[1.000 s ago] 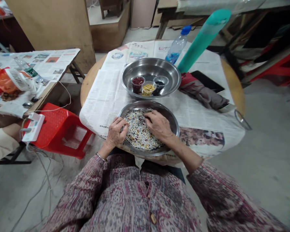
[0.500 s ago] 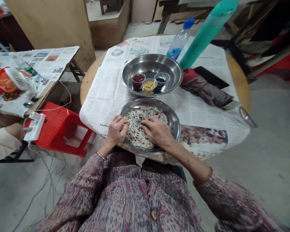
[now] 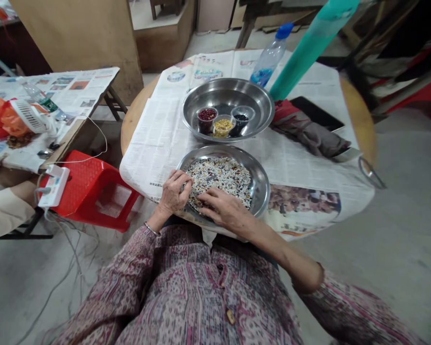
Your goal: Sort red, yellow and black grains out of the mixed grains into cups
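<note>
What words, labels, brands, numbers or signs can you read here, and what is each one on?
None reads clearly enough to quote.
Round table's newspaper: columns too small; dark heading by the left hand and print below the photo blurred.
Left newspaper: too small.
Green label, on a bottle: pale mark, blurred.
Power strip: reddish marking, too small.

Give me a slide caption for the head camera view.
Left hand at the near metal basin, right hand at its mixed grains, three filled cups in the far basin.
</note>
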Available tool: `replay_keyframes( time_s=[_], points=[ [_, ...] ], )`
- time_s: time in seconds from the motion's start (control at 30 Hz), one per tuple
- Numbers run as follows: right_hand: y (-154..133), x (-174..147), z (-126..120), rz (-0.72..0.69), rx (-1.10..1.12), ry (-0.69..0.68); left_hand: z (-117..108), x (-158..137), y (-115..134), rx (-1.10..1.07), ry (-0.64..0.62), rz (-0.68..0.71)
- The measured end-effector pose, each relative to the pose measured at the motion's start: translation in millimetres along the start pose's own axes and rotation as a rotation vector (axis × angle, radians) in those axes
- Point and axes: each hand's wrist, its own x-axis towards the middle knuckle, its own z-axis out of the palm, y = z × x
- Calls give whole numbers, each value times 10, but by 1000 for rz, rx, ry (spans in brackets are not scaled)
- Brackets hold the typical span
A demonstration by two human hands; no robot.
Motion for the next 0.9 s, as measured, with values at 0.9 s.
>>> replay_keyframes(
  time_s=[0.9],
  points=[
    [-19,630,94,148,-227,13,2,-24,8,-52,118,-38]
  ],
)
